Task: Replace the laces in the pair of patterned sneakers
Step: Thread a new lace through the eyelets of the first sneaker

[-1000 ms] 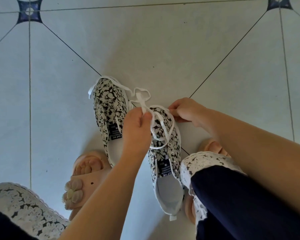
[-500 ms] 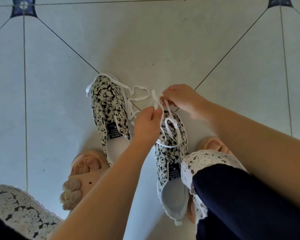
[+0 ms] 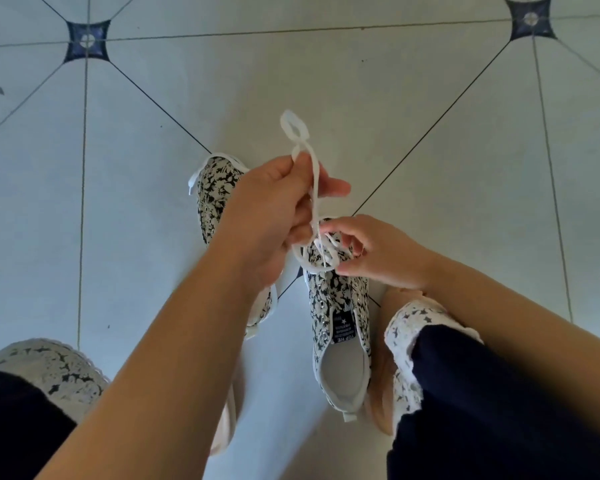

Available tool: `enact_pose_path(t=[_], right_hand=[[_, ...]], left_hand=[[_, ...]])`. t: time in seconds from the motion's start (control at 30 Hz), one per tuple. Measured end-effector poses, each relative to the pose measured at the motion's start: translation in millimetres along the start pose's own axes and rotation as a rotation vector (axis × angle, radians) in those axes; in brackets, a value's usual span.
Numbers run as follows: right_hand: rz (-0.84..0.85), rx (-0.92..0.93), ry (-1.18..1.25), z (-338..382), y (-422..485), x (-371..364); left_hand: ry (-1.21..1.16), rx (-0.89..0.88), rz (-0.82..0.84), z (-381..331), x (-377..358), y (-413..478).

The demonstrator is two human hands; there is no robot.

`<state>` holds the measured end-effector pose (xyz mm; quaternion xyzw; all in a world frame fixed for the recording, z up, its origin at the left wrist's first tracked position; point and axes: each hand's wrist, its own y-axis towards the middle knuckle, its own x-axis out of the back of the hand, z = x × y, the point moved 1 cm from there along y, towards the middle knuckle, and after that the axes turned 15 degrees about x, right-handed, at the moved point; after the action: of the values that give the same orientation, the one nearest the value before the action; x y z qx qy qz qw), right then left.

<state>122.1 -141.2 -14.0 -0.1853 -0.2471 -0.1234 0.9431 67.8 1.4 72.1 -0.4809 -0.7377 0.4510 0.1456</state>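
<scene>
Here, in the head view, the left hand grips a white shoelace, lifting it up above the tiled floor. The right hand pinches the lace's loose loops over the front of the right floral sneaker. The left floral sneaker lies just beside it, partly hidden behind the left forearm.

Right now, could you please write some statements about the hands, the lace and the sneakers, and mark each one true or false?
1. The left hand grips the white lace. True.
2. The right hand lies flat and holds nothing. False: its fingers pinch the lace at the right sneaker.
3. The sneakers stand on a wooden table. False: they stand on the tiled floor.
4. The left arm hides part of the left sneaker. True.
</scene>
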Motion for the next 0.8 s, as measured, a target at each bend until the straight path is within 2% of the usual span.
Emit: enact_pose_path(t=[0.07, 0.13, 0.27, 0.37, 0.5, 0.63, 0.73, 0.8], right_hand=[[0.068, 0.098, -0.127, 10, 0, -11], [0.025, 0.132, -0.188, 18, 1, -12], [-0.273, -0.039, 0.088, 41, -8, 30], [-0.313, -0.02, 0.206, 60, -16, 47], [-0.266, 0.002, 0.406, 67, -16, 41], [-0.339, -0.021, 0.732, 55, -9, 31], [-0.415, -0.068, 0.915, 33, -3, 23], [-0.441, -0.144, 0.863, 17, -1, 16]], left_hand=[[-0.043, 0.006, 0.048, -5, -5, -10], [-0.011, -0.048, 0.044, -8, -6, -15], [0.212, -0.164, -0.203, 2, 10, -4], [0.33, -0.059, -0.295, 31, 21, 7], [0.356, 0.048, -0.244, 66, 18, 12], [0.452, 0.051, -0.091, 73, 8, 12], [0.375, 0.094, -0.069, 68, 6, 13], [0.272, 0.093, -0.09, 66, 8, 17]])
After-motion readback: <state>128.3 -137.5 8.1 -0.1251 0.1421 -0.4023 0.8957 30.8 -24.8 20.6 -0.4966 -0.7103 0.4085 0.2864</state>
